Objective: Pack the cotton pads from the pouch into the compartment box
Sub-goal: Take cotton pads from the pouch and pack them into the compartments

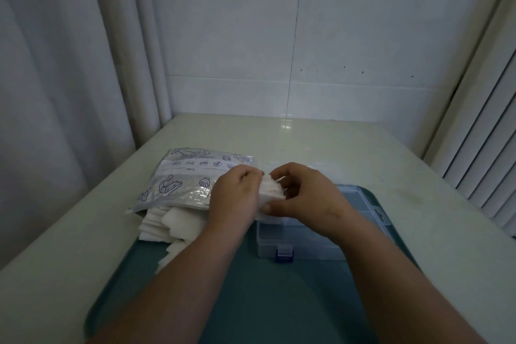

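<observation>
A printed silver pouch (190, 179) lies on the table at the left, its open end toward me. White cotton pads (167, 225) spill out of it onto the tray. My left hand (237, 195) and my right hand (304, 195) meet above the clear compartment box (282, 234) and together grip a small stack of cotton pads (272, 190) between their fingers. The box has a blue latch (284, 255) on its near side. My hands and forearms hide most of the box's compartments.
A teal tray (251, 301) under the box covers the near part of the pale table (363, 153). A tiled wall stands behind, a curtain at the left, and slatted blinds (485, 165) at the right.
</observation>
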### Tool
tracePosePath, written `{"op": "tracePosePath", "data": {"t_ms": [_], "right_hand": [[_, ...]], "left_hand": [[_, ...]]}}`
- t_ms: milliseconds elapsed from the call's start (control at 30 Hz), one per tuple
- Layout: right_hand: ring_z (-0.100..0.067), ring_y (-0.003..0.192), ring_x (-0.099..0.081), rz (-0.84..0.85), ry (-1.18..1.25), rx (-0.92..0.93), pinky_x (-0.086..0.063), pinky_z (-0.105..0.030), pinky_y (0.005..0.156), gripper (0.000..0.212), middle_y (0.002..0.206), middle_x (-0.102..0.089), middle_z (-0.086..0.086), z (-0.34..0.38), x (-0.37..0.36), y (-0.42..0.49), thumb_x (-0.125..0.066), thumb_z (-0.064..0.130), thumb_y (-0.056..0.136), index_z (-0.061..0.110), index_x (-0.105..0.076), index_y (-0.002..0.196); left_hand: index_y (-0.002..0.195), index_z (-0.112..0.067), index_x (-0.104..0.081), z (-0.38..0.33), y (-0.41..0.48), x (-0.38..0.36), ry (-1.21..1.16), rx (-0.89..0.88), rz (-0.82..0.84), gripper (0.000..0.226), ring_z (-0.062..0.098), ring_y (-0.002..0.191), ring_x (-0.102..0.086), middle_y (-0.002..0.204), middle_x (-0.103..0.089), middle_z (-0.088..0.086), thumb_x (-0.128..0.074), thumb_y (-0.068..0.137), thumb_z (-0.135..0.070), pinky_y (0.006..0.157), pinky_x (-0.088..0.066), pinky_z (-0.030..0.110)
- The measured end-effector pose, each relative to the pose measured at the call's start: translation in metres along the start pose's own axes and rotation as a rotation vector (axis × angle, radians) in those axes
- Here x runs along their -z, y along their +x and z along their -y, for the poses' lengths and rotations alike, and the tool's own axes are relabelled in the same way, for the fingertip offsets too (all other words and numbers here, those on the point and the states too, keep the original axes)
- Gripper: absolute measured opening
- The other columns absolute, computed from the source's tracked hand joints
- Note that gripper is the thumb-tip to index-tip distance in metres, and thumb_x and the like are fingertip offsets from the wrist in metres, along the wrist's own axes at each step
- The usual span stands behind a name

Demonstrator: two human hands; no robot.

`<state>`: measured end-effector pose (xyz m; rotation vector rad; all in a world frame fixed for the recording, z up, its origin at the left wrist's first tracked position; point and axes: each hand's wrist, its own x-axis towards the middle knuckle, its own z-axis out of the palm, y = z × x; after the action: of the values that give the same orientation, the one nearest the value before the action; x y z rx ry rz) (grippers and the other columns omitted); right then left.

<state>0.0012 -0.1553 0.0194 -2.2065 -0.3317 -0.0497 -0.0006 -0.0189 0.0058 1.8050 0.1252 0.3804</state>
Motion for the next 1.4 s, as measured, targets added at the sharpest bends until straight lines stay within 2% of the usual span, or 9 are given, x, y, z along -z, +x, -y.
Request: {"op": "tracePosePath", "data": {"t_ms": [133,300,600,700,867,1033,1167,1267,1400], "right_hand": [[-0.009,0.08,-0.06,0.027,0.022,-0.022,-0.056,-0.027,0.078,0.054,0.097,-0.062,0.007,-0.001,0.0,0.0,-0.087,0.023,0.066,0.032,-0.058,0.111],[-0.009,0.083,-0.059,0.021,-0.178,0.034,-0.051,-0.027,0.074,0.047,0.097,-0.058,0.013,-0.003,-0.002,0.0,-0.076,0.043,0.076,0.039,-0.042,0.109],[-0.005,0.085,-0.058,-0.001,-0.173,0.088,-0.05,-0.022,0.08,0.062,0.102,-0.056,0.011,0.0,-0.003,-0.002,-0.075,0.035,0.081,0.042,-0.039,0.13],[-0.002,0.082,-0.057,0.044,-0.189,0.129,-0.048,-0.02,0.077,0.057,0.105,-0.056,0.013,-0.001,-0.005,-0.003,-0.074,0.037,0.081,0.049,-0.044,0.127],[-0.004,0.085,-0.056,-0.026,-0.221,0.084,-0.046,-0.021,0.076,0.045,0.101,-0.059,0.013,-0.002,-0.006,-0.001,-0.076,0.042,0.076,0.039,-0.058,0.117],[-0.009,0.09,-0.06,-0.044,-0.192,0.082,-0.053,-0.028,0.081,0.047,0.104,-0.062,0.01,-0.002,-0.008,0.0,-0.079,0.04,0.073,0.033,-0.054,0.112],[-0.009,0.093,-0.061,0.017,-0.167,0.075,-0.05,-0.022,0.081,0.058,0.105,-0.06,0.013,-0.001,-0.01,-0.002,-0.078,0.034,0.077,0.038,-0.044,0.124],[-0.006,0.086,-0.063,-0.028,-0.113,0.099,-0.05,-0.017,0.074,0.051,0.101,-0.064,0.011,0.0,-0.011,-0.001,-0.078,0.025,0.077,0.037,-0.047,0.116],[0.0,0.082,-0.061,-0.003,-0.089,0.111,-0.05,-0.016,0.069,0.044,0.091,-0.059,0.019,0.001,-0.011,-0.004,-0.073,0.031,0.08,0.038,-0.046,0.114]], "left_hand": [[0.085,-0.02,-0.067,0.004,0.003,-0.001,-0.008,0.061,0.021,0.017,0.016,0.075,-0.057,0.08,-0.064,-0.005,-0.053,0.093,-0.017,0.065,-0.041,0.032],[0.088,-0.007,-0.065,0.005,0.002,-0.001,0.038,0.041,0.033,0.029,0.027,0.073,-0.055,0.078,-0.062,0.01,-0.047,0.097,-0.028,0.066,-0.041,0.037],[0.097,-0.018,-0.062,0.005,0.001,-0.003,-0.05,0.045,-0.066,0.019,0.011,0.071,-0.051,0.085,-0.059,-0.004,-0.043,0.096,-0.013,0.057,-0.034,0.029],[0.096,-0.017,-0.062,0.004,0.001,-0.004,-0.054,0.047,-0.051,0.018,0.009,0.07,-0.052,0.082,-0.059,-0.003,-0.044,0.096,-0.012,0.055,-0.035,0.027],[0.09,-0.014,-0.064,0.003,0.003,-0.002,-0.087,0.103,-0.01,0.019,0.016,0.075,-0.054,0.082,-0.06,0.002,-0.047,0.094,-0.02,0.063,-0.039,0.031],[0.089,-0.016,-0.068,0.005,0.003,-0.004,-0.063,0.094,-0.016,0.023,0.018,0.078,-0.057,0.086,-0.065,0.003,-0.046,0.093,-0.017,0.065,-0.043,0.032],[0.091,-0.017,-0.067,0.007,0.003,-0.005,-0.084,0.096,-0.016,0.022,0.017,0.078,-0.057,0.086,-0.064,0.001,-0.046,0.095,-0.019,0.064,-0.041,0.031],[0.084,-0.011,-0.06,0.006,0.001,-0.006,-0.088,0.084,0.002,0.025,0.019,0.072,-0.053,0.079,-0.059,0.007,-0.046,0.098,-0.026,0.062,-0.036,0.032],[0.077,-0.01,-0.051,0.009,0.003,-0.008,-0.07,0.064,-0.041,0.026,0.02,0.071,-0.048,0.074,-0.052,0.006,-0.045,0.099,-0.023,0.06,-0.033,0.033]]}}
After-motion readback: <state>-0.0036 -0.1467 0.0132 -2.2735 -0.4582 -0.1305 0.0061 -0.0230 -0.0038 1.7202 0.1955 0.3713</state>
